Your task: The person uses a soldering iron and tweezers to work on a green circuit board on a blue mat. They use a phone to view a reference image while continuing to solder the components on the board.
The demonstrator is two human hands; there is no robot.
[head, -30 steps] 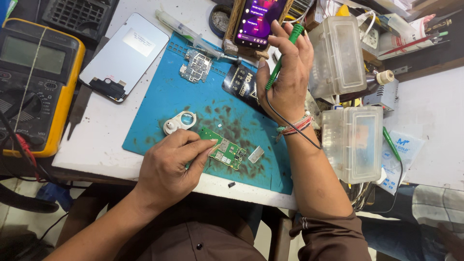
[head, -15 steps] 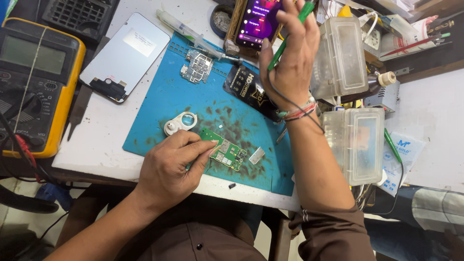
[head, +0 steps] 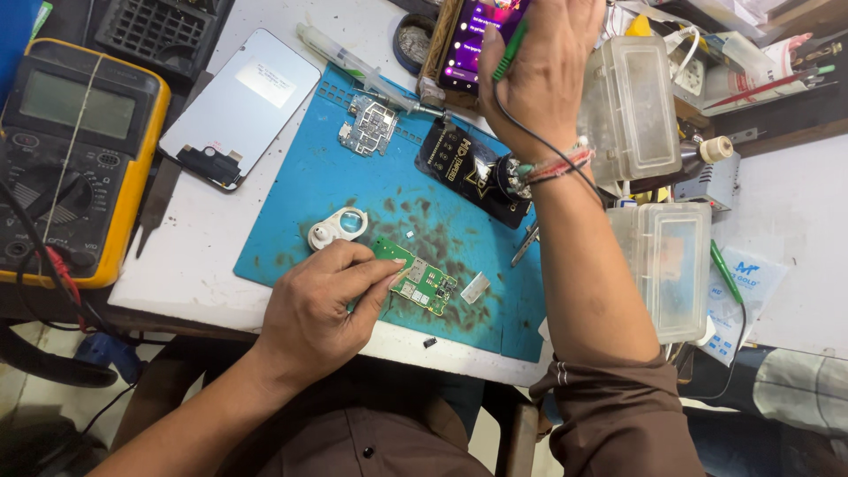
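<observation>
My left hand (head: pixel 318 305) pinches a small green circuit board (head: pixel 420 281) and holds it down on the blue work mat (head: pixel 300 199). My right hand (head: pixel 534 66) is raised at the far side of the mat, closed around a green-handled tool (head: pixel 509 49) with a thin black cord running down my wrist. It hovers beside a lit phone (head: pixel 477 35) propped upright. A white plastic camera frame (head: pixel 337 228) lies just beyond my left hand. A small metal shield (head: pixel 474 287) lies right of the board.
A yellow multimeter (head: pixel 75 155) sits far left with a phone screen panel (head: pixel 238 110) next to it. Another bare board (head: pixel 369 124) and a black flat part (head: pixel 468 172) lie on the mat. Clear plastic boxes (head: pixel 658 265) stand at right.
My right hand has risen and moved away from me with the green tool, toward the lit phone. My left hand has stayed on the green board.
</observation>
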